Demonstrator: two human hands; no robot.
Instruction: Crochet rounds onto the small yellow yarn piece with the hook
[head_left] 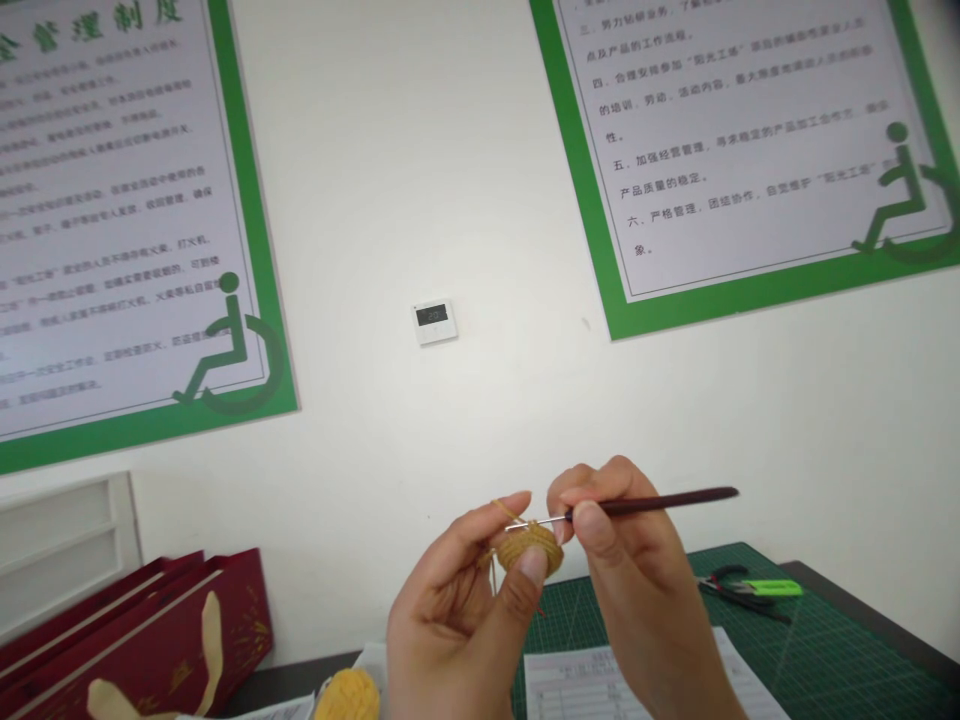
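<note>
My left hand (465, 600) pinches a small round crochet piece (529, 548) in mustard-brown yarn, thumb pressed on its front. A strand of the same yarn runs over the raised left index finger. In my right hand (630, 550) is a crochet hook (667, 500) with a dark handle, gripped between thumb and fingers. Its thin metal shaft points left and lies at the top edge of the crochet piece, near the left index finger. Whether the hook's tip sits inside a stitch is too small to tell.
Below lies a green cutting mat (817, 640) with printed paper (577, 685), black pliers (739, 590) and a bright green-handled tool (772, 588). A yellow yarn ball (347, 695) is at the lower left, beside dark red gift bags (150, 640). The wall carries green-framed posters (615, 300) and a thermostat (435, 322).
</note>
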